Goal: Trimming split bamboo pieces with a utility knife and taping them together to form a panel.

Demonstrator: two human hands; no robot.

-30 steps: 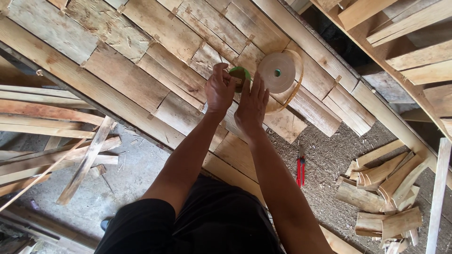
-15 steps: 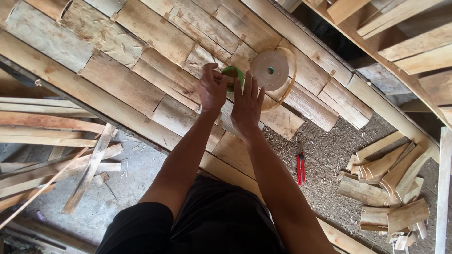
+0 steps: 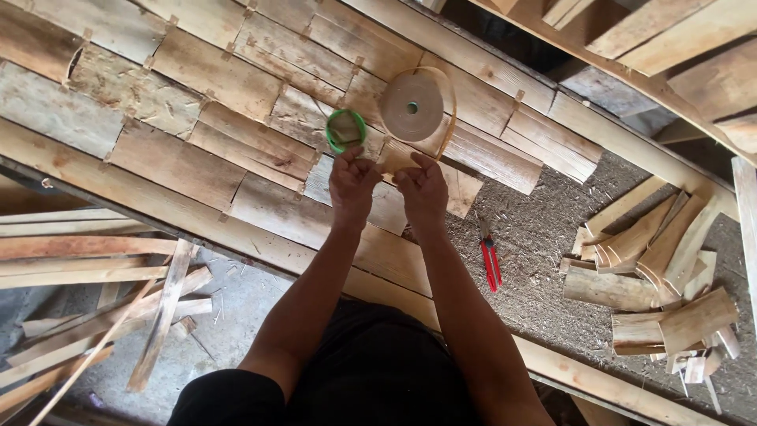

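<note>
Head view: at the frame's centre the left hand (image 3: 352, 183) and right hand (image 3: 423, 188) pinch a strip of tape (image 3: 392, 158) running from the tan tape roll (image 3: 412, 105) just above. A green ring (image 3: 346, 130) lies beside it on the wooden panel (image 3: 197, 118). Red pliers (image 3: 490, 260) lie to the right.

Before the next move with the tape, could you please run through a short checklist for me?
1. Both hands on the strip: left hand and right hand pinch the tan tape strip together. Ok.
2. Strip joined to the tape roll: it runs up to the roll. Ok.
3. Roll seated on the wood panel: it lies flat. Ok.
4. Green ring out of the way: it sits right at the left fingertips. Not ok.
5. Red cutters at hand: on the ground beside the right forearm. Ok.
6. Strip free of twists: cannot tell.
</note>
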